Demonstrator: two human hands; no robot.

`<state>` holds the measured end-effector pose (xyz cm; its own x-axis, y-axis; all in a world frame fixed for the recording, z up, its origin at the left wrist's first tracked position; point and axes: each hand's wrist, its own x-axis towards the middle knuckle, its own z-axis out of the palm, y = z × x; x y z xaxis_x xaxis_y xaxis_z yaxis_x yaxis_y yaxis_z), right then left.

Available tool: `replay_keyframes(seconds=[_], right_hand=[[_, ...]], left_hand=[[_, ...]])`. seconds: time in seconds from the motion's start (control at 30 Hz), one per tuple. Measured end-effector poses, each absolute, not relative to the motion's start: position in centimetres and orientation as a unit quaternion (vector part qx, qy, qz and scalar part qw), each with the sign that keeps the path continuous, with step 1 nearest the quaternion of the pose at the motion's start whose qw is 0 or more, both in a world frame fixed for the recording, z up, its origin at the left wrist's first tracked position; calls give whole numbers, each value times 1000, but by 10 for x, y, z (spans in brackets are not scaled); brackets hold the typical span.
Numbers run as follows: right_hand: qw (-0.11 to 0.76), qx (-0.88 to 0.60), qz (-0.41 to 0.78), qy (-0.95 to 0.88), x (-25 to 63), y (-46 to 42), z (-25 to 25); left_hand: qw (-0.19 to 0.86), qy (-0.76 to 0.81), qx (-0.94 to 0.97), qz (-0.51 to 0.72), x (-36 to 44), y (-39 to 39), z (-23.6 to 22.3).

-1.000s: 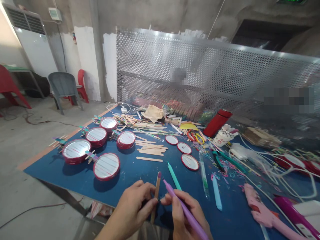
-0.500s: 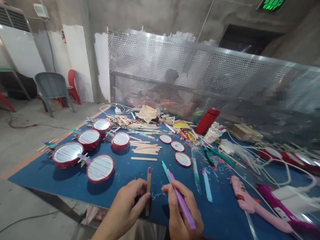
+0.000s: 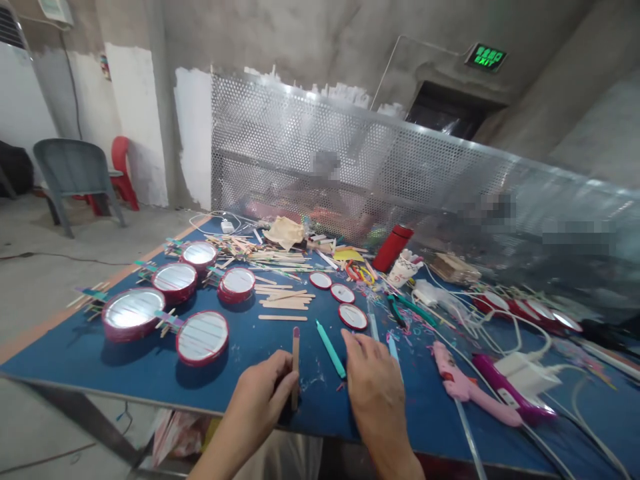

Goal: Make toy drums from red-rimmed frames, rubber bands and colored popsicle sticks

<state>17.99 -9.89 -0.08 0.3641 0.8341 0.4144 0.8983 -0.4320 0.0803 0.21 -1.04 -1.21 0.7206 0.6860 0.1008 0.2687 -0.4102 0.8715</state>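
Stick [image 3: 295, 360], purple-tipped, stays pinched in left hand [image 3: 267, 383] over front of blue table [image 3: 145, 377] — purple marker now out of view, right hand [image 3: 376, 387] turned palm-down beside teal marker [image 3: 330, 350], grip hidden; colouring apparently paused.

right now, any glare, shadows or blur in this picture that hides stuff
Head view: glare whitens the large red-rimmed disc at left; head view: a dark shadow lies under the nearest disc; head view: pixelated patches hide parts of the perforated panel; head view: the wooden stick in the left hand reads clearly.
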Motion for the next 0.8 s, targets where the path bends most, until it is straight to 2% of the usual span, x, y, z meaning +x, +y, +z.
replay_keyframes(seconds=[0.2,0.37,0.47,0.6,0.73,0.8], right_hand=[[78,-821,-166,-540,157,-62,0],[152,-818,-140,-536,161,-56,-1],[242,-811,-111,-520,166,-58,-3],[413,-774,-39,-479,167,-65,-4],[565,-686,53,-455,161,-77,-2],[640,-612,143,-442,157,-84,0]], left_hand=[[402,309,835,215,4,-10,-9],[376,312,846,212,4,-10,-8],[369,308,850,218,5,-8,-10],[372,310,849,209,4,-10,-9],[366,320,847,216,3,-14,-5],[362,328,844,221,3,-15,-4]])
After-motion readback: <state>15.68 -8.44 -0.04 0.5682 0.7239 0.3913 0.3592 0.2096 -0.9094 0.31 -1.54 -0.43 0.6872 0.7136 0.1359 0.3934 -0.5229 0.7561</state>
